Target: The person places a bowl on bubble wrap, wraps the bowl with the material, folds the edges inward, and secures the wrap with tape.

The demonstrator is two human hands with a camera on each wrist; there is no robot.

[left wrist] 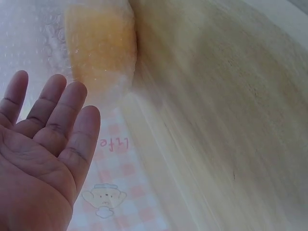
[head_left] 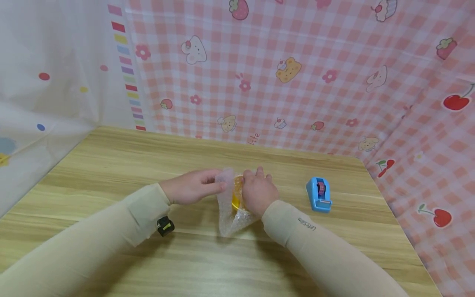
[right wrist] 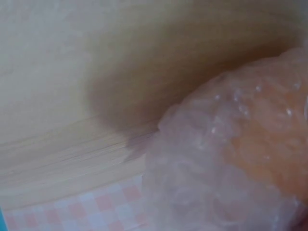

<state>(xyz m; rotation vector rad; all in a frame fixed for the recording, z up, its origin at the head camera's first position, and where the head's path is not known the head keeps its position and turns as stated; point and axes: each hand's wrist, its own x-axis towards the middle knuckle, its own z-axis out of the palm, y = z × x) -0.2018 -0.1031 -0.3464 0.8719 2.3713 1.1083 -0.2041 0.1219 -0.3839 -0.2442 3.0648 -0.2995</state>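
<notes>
Between the hands is a shiny yellow round-edged object [head_left: 236, 200], partly covered by clear bubble wrap [head_left: 227, 218]. The wrap hides its full shape; it looks orange through the film in the left wrist view [left wrist: 101, 43]. My left hand [head_left: 191, 187] is at the wrap's left side, thumb near its edge. In the left wrist view that hand [left wrist: 43, 149] shows its palm, fingers extended beside the wrap. My right hand [head_left: 259, 192] grips the wrapped object from the right, fingers bent over its top. Bubble wrap [right wrist: 192, 178] fills much of the right wrist view.
A blue tape dispenser [head_left: 320, 194] with a pink roll stands to the right on the wooden table [head_left: 208, 264]. A small black wrist device [head_left: 165, 226] shows under the left sleeve. Patterned cloth [head_left: 259, 53] hangs behind the table and along its sides.
</notes>
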